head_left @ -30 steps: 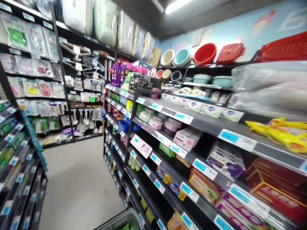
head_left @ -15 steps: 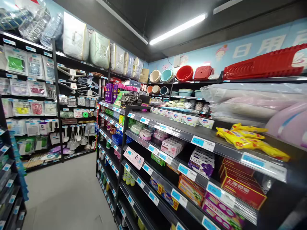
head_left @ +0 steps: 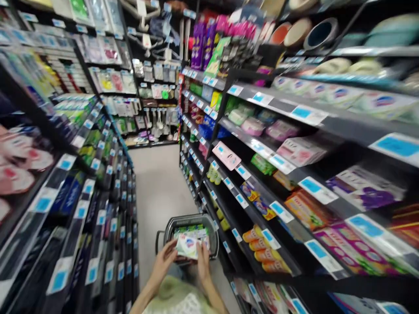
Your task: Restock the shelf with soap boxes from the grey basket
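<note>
A white soap box [head_left: 187, 247] with a blue and pink logo and green at its edge is between my two hands, low in the middle of the head view. My left hand [head_left: 166, 257] has its fingers at the box's left edge. On the opposite side, my right hand [head_left: 203, 257] grips the box, fingers over its near right part. Just below and beyond them is a dark grey shopping basket [head_left: 214, 229]. Green and white packages [head_left: 196, 227] lie inside it, partly covered by the soap box.
Shelves of boxed soap [head_left: 373, 102] and other packets run along my right. On the left stands another shelf with price tags [head_left: 42, 204] and pink slippers [head_left: 19, 159]. A grey aisle floor [head_left: 152, 174] leads to a back wall of hanging goods.
The view has swung down and to the right-hand shelf's lower rows. Both my hands, the soap box and the basket have come into view; none of them showed before.
</note>
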The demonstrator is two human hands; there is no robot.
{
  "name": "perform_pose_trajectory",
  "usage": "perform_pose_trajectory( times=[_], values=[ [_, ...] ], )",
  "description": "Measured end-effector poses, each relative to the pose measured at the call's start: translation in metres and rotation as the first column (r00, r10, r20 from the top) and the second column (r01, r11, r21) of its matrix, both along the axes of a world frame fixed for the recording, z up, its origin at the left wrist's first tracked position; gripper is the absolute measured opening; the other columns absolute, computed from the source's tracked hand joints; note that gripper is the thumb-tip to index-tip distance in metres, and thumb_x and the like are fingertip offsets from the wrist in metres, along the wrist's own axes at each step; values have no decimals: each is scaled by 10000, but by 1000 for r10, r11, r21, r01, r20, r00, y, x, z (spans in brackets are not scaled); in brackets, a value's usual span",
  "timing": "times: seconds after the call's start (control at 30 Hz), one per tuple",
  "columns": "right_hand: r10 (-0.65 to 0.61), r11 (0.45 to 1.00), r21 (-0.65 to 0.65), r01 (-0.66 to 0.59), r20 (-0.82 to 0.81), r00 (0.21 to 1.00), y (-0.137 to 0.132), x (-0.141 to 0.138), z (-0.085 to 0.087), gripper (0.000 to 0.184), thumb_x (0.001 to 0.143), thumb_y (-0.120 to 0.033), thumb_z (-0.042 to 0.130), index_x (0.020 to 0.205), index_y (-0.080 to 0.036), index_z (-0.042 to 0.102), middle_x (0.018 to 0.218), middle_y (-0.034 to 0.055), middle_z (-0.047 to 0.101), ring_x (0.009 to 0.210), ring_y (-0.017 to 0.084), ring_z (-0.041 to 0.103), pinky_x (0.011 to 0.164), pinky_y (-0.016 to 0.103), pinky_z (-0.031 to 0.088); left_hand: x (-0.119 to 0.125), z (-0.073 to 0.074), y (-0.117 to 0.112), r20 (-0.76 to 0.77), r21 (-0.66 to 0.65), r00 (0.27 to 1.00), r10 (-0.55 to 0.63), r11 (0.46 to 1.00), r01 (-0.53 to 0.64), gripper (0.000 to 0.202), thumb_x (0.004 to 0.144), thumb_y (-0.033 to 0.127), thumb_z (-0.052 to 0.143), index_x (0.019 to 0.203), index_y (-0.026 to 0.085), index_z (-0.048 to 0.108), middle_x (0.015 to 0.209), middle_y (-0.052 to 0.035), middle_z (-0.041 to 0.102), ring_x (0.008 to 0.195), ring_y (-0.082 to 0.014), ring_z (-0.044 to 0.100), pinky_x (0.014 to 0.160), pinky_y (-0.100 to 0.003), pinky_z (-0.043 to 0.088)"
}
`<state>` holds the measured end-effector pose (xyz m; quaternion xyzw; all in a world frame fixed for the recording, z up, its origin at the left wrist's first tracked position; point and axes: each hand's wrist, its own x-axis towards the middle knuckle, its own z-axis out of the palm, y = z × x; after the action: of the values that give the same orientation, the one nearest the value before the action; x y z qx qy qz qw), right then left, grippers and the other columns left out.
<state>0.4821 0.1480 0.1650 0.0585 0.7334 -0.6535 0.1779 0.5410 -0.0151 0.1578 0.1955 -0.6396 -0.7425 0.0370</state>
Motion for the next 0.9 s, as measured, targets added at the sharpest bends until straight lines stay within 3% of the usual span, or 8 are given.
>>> perform_pose_trajectory(
  times=[0.1,0.23,0.37,0.53,0.77,0.9],
  values=[
    [-83,997,1,83,56,995,4,11,-15,751,751,-893,494,1097,-243,643,1010,95,702,975,310,683,663,364,598,7,0,2,-8,78,1000,-13,997,14,785,731,687,799,1269,127,683,1387,-224,647,1309,-399,597,1001,-448,576],
    [-82,983,-156,94,81,993,9,12,-19,697,733,-902,533,889,-224,581,843,74,684,744,243,656,491,297,513,18,-7,5,-10,136,1000,-9,991,11,718,793,597,796,1315,129,643,1416,-230,620,1290,-391,603,914,-421,593],
    [-116,948,-278,154,148,982,11,19,-17,674,697,-852,660,859,-202,583,743,42,684,628,199,622,464,267,475,25,-20,7,14,172,1000,-7,985,5,679,788,562,816,1307,158,648,1415,-203,629,1252,-364,627,849,-371,592],
    [-181,936,-277,217,149,972,15,18,-23,693,637,-822,728,854,-168,653,752,42,686,614,182,593,462,257,455,23,-30,11,45,170,998,39,984,-46,689,749,555,849,1283,164,660,1405,-188,638,1244,-356,625,808,-333,581],
    [-171,947,-259,190,93,981,15,16,-33,667,701,-796,697,877,-152,698,806,65,706,692,213,631,500,272,499,24,-10,13,73,165,996,50,984,-62,694,737,550,856,1264,150,647,1390,-196,639,1198,-326,642,822,-330,568],
    [-188,948,-237,213,124,974,13,14,-30,704,675,-788,713,994,-163,664,911,96,740,766,257,686,509,296,532,21,-2,14,95,121,993,65,990,-77,706,708,567,861,1229,146,642,1354,-194,658,1160,-309,661,846,-342,570]
  ],
)
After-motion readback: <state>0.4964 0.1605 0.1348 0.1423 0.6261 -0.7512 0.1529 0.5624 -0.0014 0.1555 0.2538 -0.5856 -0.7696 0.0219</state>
